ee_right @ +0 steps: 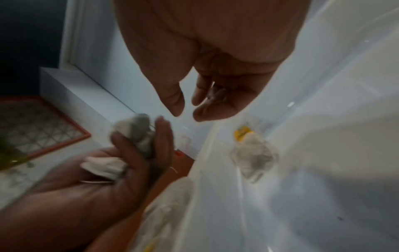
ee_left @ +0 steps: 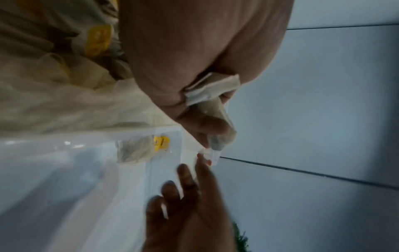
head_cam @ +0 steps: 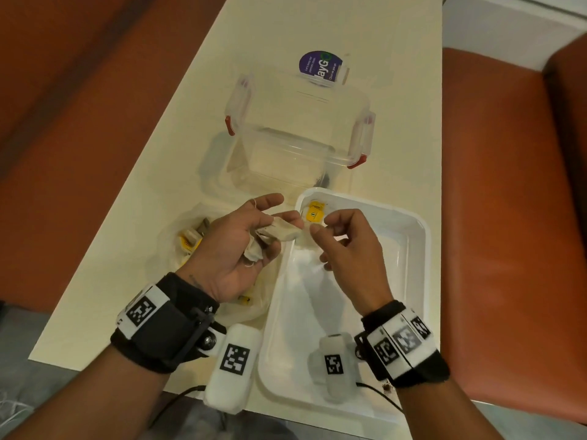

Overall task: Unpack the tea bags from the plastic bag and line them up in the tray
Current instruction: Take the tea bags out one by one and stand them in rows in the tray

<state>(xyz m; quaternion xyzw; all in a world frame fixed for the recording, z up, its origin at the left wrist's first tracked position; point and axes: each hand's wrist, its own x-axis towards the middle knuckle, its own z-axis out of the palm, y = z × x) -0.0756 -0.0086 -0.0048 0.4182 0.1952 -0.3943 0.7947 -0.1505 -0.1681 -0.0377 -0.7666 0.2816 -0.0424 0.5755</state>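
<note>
Near the desk's front edge the white tray [head_cam: 413, 312] is mostly bare, so most remains; above its left rim the left hand [head_cam: 235, 249] clutches crumpled pale tea bags [head_cam: 279, 231], the right hand [head_cam: 346, 246] hovers empty with fingers apart, and one yellow-tagged tea bag [head_cam: 313, 214] lies in the far-left corner, while the plastic bag [head_cam: 187, 242] holds more.

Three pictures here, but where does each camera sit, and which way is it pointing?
Head: worn on the head, looking down at the table, white tray, both hands and wristbands.
Left wrist: along the left hand gripping tea bags, toward the tray; the right hand's fingers enter below.
Right wrist: along the right hand, its fingers holding nothing, at the left hand and tray.
Shared: all three show the yellow-tagged tea bag lying in the tray.
</note>
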